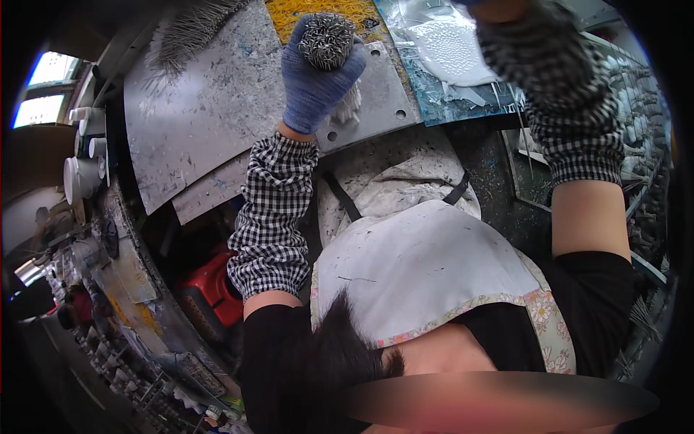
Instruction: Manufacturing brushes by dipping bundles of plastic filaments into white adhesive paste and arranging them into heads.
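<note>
My left hand [318,83], in a blue knitted glove, is closed around a bundle of thin rods [327,42]. The tightly packed metallic ends face up above the fist, and paler ends stick out below it. The hand is over a grey metal plate [382,90] with round holes. At the top edge, my right hand [499,9] is cut off and smeared by motion, so its fingers cannot be made out. Nearest to it lies a white dimpled patch [448,47] on a blue sheet [463,112].
More thin grey rods [191,36] lie at the far left of the speckled metal worktop [188,123]. Yellow bands [311,9] are heaped at the back. A red and black object [217,289] is below the left side. Racks with many rods [636,137] line the right.
</note>
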